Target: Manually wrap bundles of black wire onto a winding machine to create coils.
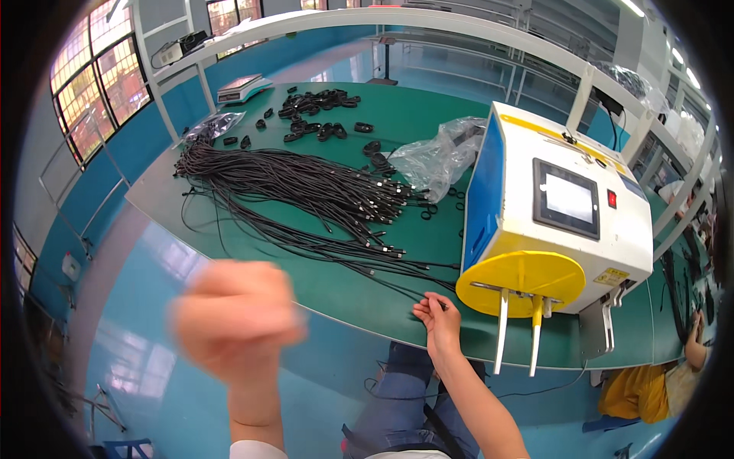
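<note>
My right hand [441,325] is closed at the table's front edge, its fingertips pinching the end of a black cable [405,290]. That cable runs back toward a large bundle of black cables [283,183] with small metal-tipped plugs, spread across the green table. Raised over the front left edge, my left hand [237,317] is smeared by motion, so its fingers and anything in them cannot be made out. Just right of my right hand stands a white and blue winding machine [527,206]. A yellow disc [521,279] with two prongs [501,329] sticks out of its front.
Behind the bundle lie several coiled black cables [325,130] and a clear plastic bag [440,161]. A scale [243,88] stands at the table's far left corner. A white frame rail [367,17] arches over the back. At the far right another person's arm [696,344] reaches over the table.
</note>
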A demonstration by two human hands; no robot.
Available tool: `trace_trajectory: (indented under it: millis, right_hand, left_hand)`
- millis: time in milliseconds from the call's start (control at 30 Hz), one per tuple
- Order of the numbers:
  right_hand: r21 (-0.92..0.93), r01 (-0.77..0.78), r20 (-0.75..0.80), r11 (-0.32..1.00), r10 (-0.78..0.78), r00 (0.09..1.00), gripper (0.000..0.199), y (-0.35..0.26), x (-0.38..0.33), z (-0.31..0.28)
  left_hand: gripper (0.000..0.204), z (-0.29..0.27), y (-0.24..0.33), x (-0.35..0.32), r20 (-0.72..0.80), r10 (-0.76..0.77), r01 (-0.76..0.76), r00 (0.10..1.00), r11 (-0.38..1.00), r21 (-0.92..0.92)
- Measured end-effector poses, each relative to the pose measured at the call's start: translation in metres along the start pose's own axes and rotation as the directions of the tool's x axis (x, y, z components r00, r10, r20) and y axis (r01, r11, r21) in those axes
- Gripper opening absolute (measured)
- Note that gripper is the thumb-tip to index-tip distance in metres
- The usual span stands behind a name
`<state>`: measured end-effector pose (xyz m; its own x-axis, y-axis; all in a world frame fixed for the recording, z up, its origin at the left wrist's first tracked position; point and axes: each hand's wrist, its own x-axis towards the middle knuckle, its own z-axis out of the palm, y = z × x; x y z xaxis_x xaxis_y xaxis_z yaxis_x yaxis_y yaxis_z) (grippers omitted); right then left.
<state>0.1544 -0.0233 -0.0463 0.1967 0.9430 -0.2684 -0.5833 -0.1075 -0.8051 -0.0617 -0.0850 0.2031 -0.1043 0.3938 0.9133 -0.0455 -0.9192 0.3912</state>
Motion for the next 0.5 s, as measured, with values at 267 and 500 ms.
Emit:
trace_trajectory:
  millis: [267, 500]
  right_hand:
    - [-0.206, -0.004, 0.104, 0.979, 0.026, 0.994, 0.029, -0.028, -0.098, -0.032]
    - [-0.432, 0.297, 0.283, 0.852, -0.185, 0.941, 0.031, -0.114, -0.184, -0.104]
  left_hand:
    - [0.019, 0.043, -0.028, -0.092, 0.379, -0.550, 0.450, 0.744, 0.832, 0.324]
    - [0.015, 0.115, -0.022, -0.085, 0.559, -0.373, 0.252, 0.741, 0.925, 0.283]
